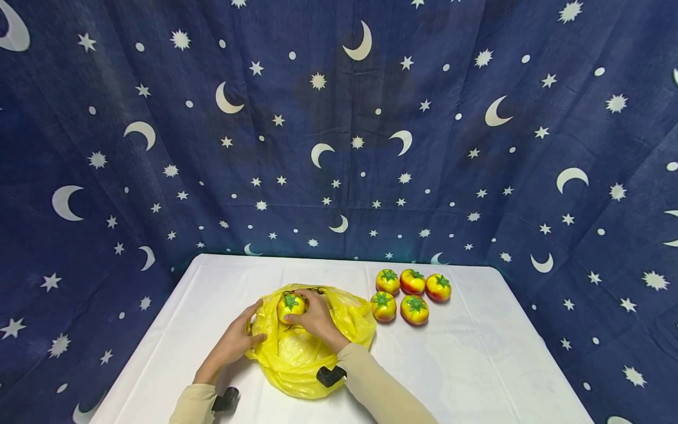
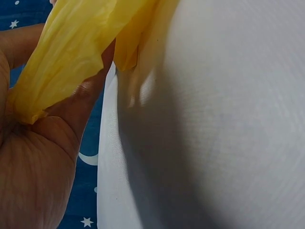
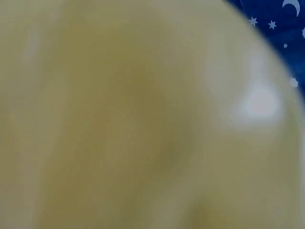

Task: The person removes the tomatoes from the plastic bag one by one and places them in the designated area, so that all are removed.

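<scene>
A yellow plastic bag point(image 1: 296, 377) lies spread with its mouth upward on the white table. My left hand point(image 1: 235, 341) holds the bag's left edge. In the left wrist view, bag film point(image 2: 76, 52) passes between the thumb and fingers of that hand point(image 2: 38, 157). Over the bag's opening, my right hand point(image 1: 316, 318) grips a yellow-red persimmon-like fruit point(image 1: 286, 310) with a green leafy top, thumb on its near side. Blurred yellow bag film point(image 3: 143, 119) fills most of the right wrist view and hides the right hand there.
To the right of the bag, several more persimmon-like fruits point(image 1: 414, 310) stand in two rows on the white table point(image 1: 477, 353). A dark blue curtain point(image 1: 360, 176) with moons and stars hangs behind and along both sides. Black wrist straps point(image 1: 331, 376) show at both sleeves.
</scene>
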`<move>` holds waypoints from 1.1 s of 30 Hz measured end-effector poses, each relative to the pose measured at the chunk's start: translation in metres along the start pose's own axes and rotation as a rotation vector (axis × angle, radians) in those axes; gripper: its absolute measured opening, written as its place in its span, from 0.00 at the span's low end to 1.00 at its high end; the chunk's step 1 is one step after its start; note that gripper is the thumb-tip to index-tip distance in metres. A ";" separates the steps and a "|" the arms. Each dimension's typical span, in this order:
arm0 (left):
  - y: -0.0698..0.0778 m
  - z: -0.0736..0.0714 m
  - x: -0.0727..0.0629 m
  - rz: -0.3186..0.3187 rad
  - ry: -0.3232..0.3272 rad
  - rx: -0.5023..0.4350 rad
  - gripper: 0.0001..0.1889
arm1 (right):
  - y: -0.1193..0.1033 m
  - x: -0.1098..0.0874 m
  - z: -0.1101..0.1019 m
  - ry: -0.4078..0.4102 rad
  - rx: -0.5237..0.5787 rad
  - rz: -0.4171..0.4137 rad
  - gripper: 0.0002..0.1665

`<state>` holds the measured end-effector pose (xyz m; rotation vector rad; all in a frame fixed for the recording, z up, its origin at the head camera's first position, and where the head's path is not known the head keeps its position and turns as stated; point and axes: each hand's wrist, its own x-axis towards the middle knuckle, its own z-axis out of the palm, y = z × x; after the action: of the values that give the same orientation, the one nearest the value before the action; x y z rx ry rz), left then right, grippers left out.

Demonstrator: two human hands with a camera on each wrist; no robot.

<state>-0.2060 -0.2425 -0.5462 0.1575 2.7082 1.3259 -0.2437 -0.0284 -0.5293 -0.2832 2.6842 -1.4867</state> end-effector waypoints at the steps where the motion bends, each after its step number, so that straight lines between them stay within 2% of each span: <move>1: 0.000 0.000 0.000 -0.007 -0.001 -0.006 0.46 | 0.000 0.001 0.001 0.000 0.008 0.007 0.37; 4: -0.001 0.000 0.000 -0.004 0.000 -0.003 0.46 | 0.001 0.003 0.004 -0.004 0.036 0.046 0.37; 10: -0.002 0.001 0.000 -0.001 0.003 -0.005 0.46 | 0.005 0.007 0.010 0.006 0.065 0.070 0.38; 19: -0.003 0.000 0.000 0.012 0.009 -0.006 0.46 | 0.008 0.008 0.014 0.029 0.066 0.062 0.36; 24: -0.003 0.000 -0.001 0.013 0.012 -0.003 0.46 | 0.008 0.007 0.015 0.037 0.076 0.089 0.36; 33: -0.004 -0.001 -0.001 0.026 0.021 0.002 0.46 | 0.001 0.000 0.008 0.037 0.122 0.081 0.37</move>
<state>-0.2055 -0.2460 -0.5485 0.1804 2.7339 1.3400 -0.2432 -0.0344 -0.5345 -0.1404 2.5852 -1.6384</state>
